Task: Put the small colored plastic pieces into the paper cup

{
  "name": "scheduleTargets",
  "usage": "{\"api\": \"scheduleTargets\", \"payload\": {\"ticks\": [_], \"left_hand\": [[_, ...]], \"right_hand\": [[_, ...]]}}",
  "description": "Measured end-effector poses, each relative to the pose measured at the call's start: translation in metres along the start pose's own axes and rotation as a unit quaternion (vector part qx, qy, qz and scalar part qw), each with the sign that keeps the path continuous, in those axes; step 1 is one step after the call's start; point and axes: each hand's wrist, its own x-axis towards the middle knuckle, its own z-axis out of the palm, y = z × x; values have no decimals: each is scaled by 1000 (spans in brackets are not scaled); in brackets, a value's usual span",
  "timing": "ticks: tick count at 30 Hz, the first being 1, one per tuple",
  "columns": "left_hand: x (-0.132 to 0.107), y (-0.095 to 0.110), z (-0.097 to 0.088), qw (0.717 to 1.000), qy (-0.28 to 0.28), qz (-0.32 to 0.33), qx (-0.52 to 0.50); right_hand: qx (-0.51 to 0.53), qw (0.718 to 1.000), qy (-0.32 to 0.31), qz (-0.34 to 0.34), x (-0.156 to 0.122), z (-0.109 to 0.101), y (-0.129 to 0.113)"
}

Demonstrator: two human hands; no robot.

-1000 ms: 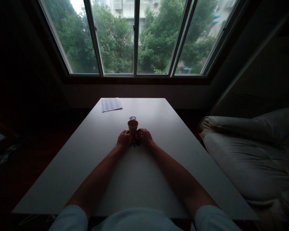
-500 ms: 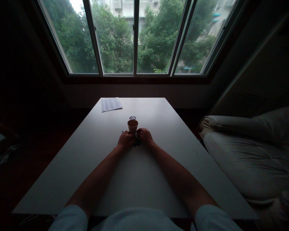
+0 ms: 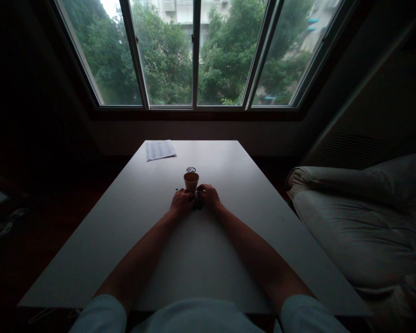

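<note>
Centrally, cup (image 3: 191,181): upright, just past left hand (image 3: 182,201) and right hand (image 3: 210,196)
Grip: too dim to tell; small dark pieces (image 3: 198,204) between both
Past cup: loop (image 3: 191,169), then papers (image 3: 161,150) at far left corner
Table (image 3: 201,263) edges: cushion (image 3: 360,222) along right; broad white surface either side for moving

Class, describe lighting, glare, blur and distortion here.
Head view: window bright, indoors dim; pale glare on the far part of the table. Head view: left hand and right hand shadowed, dark items between them indistinct. Head view: frame edges look stretched, wide-angle.
</note>
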Motion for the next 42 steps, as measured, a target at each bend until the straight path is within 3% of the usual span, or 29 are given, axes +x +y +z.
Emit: {"api": "scheduleTargets", "payload": {"ticks": [18, 27, 42], "left_hand": [[0, 0, 6, 998, 26, -45, 22], [0, 0, 6, 999, 37, -27, 21], [-1, 2, 0, 990, 105, -60, -69]], "right_hand": [[5, 1000, 10, -14, 0, 2, 3], [-2, 1000, 2, -4, 0, -3, -4], [-5, 1000, 7, -17, 1, -1, -1]]}}
